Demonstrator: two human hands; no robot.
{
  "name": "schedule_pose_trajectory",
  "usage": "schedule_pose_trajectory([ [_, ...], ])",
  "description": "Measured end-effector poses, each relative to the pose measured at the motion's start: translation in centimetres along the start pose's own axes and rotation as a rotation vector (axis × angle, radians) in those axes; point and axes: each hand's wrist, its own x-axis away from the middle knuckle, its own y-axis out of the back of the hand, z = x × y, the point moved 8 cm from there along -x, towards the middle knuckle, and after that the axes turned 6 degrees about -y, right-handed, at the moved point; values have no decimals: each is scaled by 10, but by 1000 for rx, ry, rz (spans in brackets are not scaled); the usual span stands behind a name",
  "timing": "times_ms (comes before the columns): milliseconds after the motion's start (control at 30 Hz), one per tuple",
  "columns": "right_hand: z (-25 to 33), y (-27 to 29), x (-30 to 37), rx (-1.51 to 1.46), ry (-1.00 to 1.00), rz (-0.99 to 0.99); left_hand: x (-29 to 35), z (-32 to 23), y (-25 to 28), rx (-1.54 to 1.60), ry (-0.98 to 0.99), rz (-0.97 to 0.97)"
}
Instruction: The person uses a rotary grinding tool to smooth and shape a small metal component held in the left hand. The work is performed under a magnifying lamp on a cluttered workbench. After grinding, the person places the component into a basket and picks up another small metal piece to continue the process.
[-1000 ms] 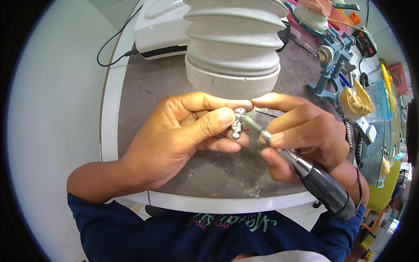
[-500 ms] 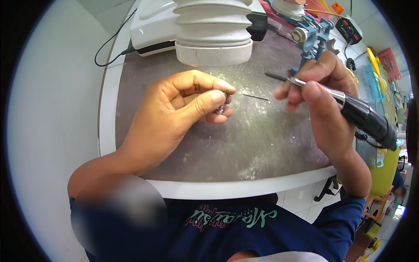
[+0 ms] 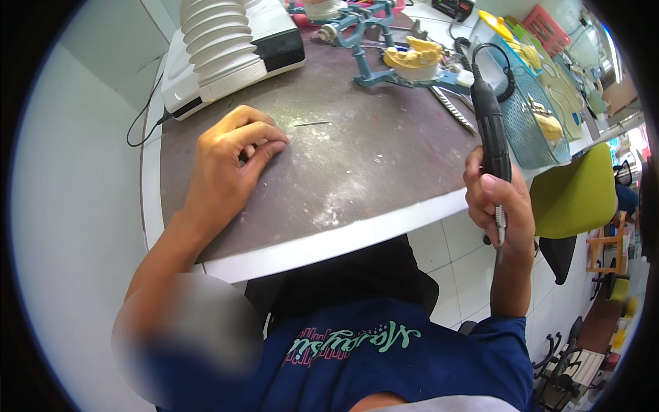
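Note:
My left hand (image 3: 237, 154) rests on the brown table mat with thumb and fingers pinched together. The small shiny metal piece seen in it half a second ago is hidden behind the fingers now. My right hand (image 3: 516, 202) is wrapped round a black rotary handpiece (image 3: 491, 123) with a silver nose, off the table's right front edge. The handpiece stands nearly upright, its cord end up and its slim bit pointing down toward my wrist. A thin metal bur-like rod (image 3: 312, 123) lies on the mat, just beyond my left fingertips.
A white machine with a ribbed hose (image 3: 216, 41) stands at the back left. Behind the mat sits a blue-grey articulator (image 3: 371, 72) with a yellowish dental cast (image 3: 412, 58). A blue mesh basket (image 3: 539, 130) stands at the right edge, beside a green chair (image 3: 576, 196).
My right hand has moved right and toward me, turning the handpiece from pointing left to tip down. The view has shifted right. My left hand stays closed, now with its back upward.

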Motion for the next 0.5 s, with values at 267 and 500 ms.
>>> schedule_pose_trajectory([
  [267,-3,22,47,215,211,-213,10,-36,15,19,75,35],
  [500,-21,19,66,254,330,-295,48,-102,-14,-117,-137,109],
])
